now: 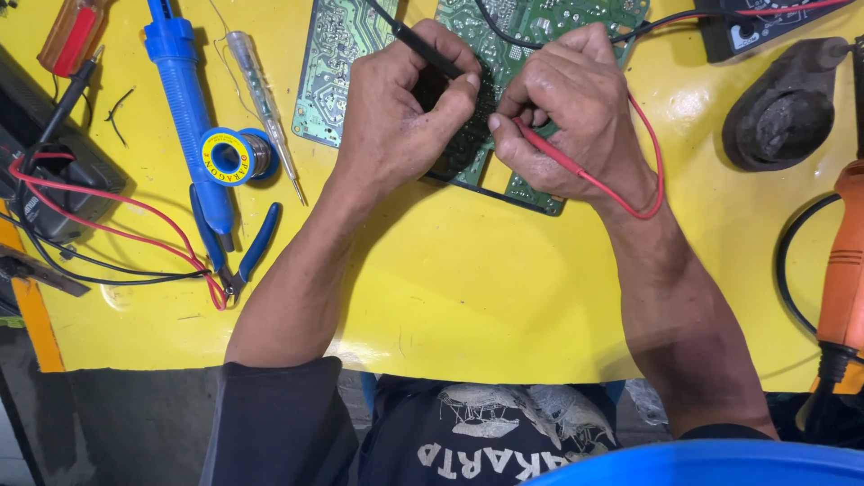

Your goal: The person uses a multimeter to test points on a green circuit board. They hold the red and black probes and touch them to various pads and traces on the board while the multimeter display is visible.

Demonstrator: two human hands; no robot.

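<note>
Your fingers are pinched shut on both sides: your left hand [400, 112] grips a black probe [423, 45] between thumb and fingertips, and your right hand [571, 112] clamps a red probe [549, 153] the same way, its red wire [650, 171] looping round your wrist. Both tips point down at the green circuit board [531, 27] lying on the yellow table [468, 279], right under your knuckles, where your two hands nearly touch. A second, smaller board [335, 63] lies just beside it on the left. Further left you have a blue soldering iron [184, 99], a spool of solder [234, 155] touching it, a clear-handled screwdriver [261, 99] and blue-handled pliers [236, 247]. A black meter [54, 189] sits at the left edge with red and black leads trailing from it. On the right lie a dark rounded lump [783, 112] and an orange tool [844, 270].
</note>
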